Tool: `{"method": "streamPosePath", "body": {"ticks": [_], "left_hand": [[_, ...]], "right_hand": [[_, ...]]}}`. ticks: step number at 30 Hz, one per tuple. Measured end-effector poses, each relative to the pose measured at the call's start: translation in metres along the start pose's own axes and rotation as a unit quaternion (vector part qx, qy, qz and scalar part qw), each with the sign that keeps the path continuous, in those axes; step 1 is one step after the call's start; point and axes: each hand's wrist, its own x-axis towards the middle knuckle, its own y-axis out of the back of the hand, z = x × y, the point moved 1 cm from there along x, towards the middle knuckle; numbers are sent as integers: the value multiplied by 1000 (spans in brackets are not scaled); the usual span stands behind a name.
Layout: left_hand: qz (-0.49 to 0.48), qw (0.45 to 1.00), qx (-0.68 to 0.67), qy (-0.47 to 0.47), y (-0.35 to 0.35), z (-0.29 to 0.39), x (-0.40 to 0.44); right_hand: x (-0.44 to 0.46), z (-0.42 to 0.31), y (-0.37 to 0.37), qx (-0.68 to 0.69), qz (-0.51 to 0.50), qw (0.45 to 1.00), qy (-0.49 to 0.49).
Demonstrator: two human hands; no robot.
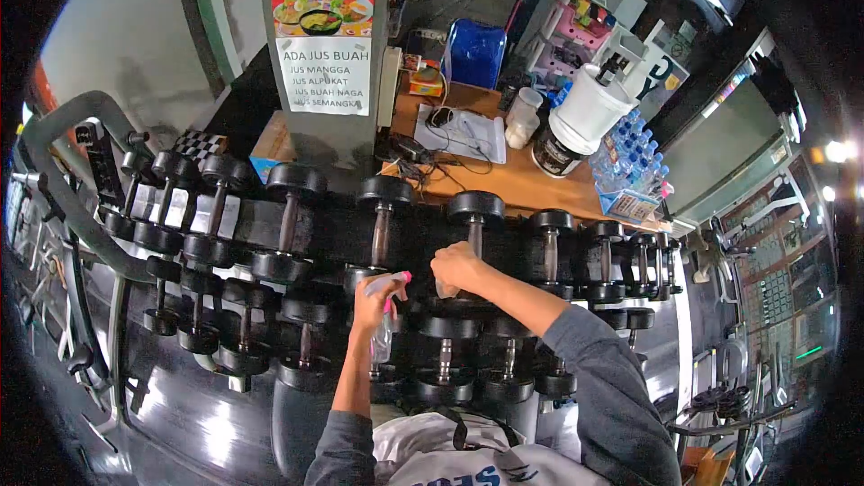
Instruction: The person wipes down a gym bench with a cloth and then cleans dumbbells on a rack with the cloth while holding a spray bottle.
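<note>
With the left hand (371,301) gripping the spray bottle (382,342) at seven o'clock and the right hand (456,265), curled, contents unclear, at an upper-row dumbbell (476,207) toward one o'clock, work appears underway; finished and remaining dumbbells cannot be distinguished.

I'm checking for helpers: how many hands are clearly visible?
2: the left hand, holding a spray bottle, and the right hand, at a dumbbell. Others could be hidden farther back.
</note>
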Motion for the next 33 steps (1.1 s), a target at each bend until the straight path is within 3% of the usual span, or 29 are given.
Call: {"method": "streamPosePath", "body": {"ticks": [2, 4, 7, 8, 10, 12, 16, 18, 21, 24, 26, 27, 28, 30, 32, 33], "left_hand": [[11, 1000, -4, -1, -1, -3, 1], [11, 1000, -14, -1, -2, -6, 2], [4, 1000, -18, -7, 0, -6, 1], [-3, 1000, -15, -15, 1, -5, 1], [1, 1000, -14, 0, 2, -1, 1], [6, 1000, -17, 19, 0, -3, -2], [-2, 1000, -5, 1, 0, 0, 0], [0, 1000, 17, 7, -2, 2, 0], [-9, 999, 12, -33, 0, -9, 3], [14, 999, 49, -4, -6, -3, 0], [-2, 999, 51, -2, -9, -2, 0], [7, 999, 49, -1, -11, -5, 1], [17, 999, 48, -1, -11, -5, 2], [-22, 996, 92, 1, -5, -2, 4], [-17, 995, 95, -4, -2, -9, 8], [-10, 995, 95, -10, -4, -8, 8]], "right_hand": [[2, 4, -7, 26, 75, 997, 23], [26, -1, -18, 16, 88, 996, 30], [76, -23, -30, -32, -77, 996, -7], [88, -33, -33, -31, -77, 997, -6], [96, -48, -36, -69, -139, 982, -111], [98, -47, -40, -47, -125, 981, -140], [50, -17, -26, 10, -44, 998, -44], [9, -5, -13, 46, 63, 994, -72], [-34, 32, -47, 179, 194, 965, 6], [-101, 43, -72, 366, 209, 900, -110], [-120, 41, -121, 490, 280, 817, -118], [-119, 31, -152, 560, 370, 733, -110], [-122, 9, -167, 691, 380, 592, -168], [-99, -32, -205, 817, 465, 285, -189], [-72, -69, -221, 851, 459, 125, -222], [-67, -81, -215, 869, 460, 62, -171]]}}
